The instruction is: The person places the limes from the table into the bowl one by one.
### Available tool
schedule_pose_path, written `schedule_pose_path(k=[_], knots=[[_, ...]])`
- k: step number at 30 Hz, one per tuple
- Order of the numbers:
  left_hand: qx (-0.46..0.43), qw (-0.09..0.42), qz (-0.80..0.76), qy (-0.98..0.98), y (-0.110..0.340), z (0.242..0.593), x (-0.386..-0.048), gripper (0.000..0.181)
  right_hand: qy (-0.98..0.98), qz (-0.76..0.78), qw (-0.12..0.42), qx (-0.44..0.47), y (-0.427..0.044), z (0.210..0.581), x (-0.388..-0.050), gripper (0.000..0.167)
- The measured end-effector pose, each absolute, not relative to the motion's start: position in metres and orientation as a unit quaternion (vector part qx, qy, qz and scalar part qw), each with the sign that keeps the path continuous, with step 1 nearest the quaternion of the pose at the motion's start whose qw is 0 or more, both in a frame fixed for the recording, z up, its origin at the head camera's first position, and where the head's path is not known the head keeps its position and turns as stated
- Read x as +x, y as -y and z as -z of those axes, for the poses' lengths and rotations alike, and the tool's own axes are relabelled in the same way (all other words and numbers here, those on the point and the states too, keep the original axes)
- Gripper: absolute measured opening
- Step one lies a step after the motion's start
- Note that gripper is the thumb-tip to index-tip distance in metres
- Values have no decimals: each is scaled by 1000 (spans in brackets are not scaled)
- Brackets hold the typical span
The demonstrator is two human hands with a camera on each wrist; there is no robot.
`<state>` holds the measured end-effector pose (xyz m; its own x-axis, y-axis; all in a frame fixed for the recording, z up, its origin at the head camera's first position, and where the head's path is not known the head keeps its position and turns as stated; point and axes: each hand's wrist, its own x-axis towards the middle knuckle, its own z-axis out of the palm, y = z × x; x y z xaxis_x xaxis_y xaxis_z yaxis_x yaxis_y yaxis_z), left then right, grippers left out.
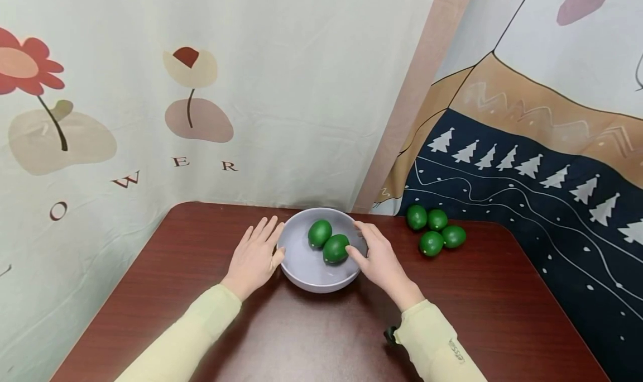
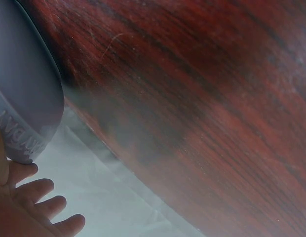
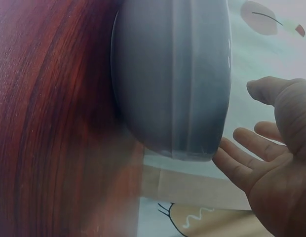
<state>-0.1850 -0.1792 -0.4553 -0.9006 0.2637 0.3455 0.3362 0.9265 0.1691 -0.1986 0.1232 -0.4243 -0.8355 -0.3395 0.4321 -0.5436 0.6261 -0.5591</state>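
Observation:
A pale lavender bowl [image 1: 321, 278] stands on the table with two green limes inside, one lime [image 1: 320, 233] behind and one lime [image 1: 335, 249] nearer. At the bowl's left side is my left hand [image 1: 255, 254], fingers extended and thumb by the rim. The left wrist view shows its fingertips [image 2: 43, 185] close under the bowl's edge. My right hand [image 1: 380, 254] is at the right rim, its thumb over the bowl's inside. In the right wrist view that thumb [image 3: 264, 90] stands apart from the bowl [image 3: 168, 74], while a fingertip meets or nearly meets the rim.
Several more limes [image 1: 431, 243] lie grouped on the table at the back right. The dark red wooden table [image 1: 296, 337] has a patterned curtain [image 1: 301, 91] along its back edge. A dark blue printed cloth [image 1: 502, 197] hangs at the right.

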Motion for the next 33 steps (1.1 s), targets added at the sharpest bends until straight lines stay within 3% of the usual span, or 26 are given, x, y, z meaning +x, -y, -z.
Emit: schedule_pose_path(k=[11, 33], knots=[[-154, 158, 115, 969, 179, 455, -185, 59, 874, -408, 133, 229, -135, 424, -199, 57], [-154, 161, 124, 967, 179, 457, -185, 58, 849, -461, 177, 188, -161, 431, -202, 50]])
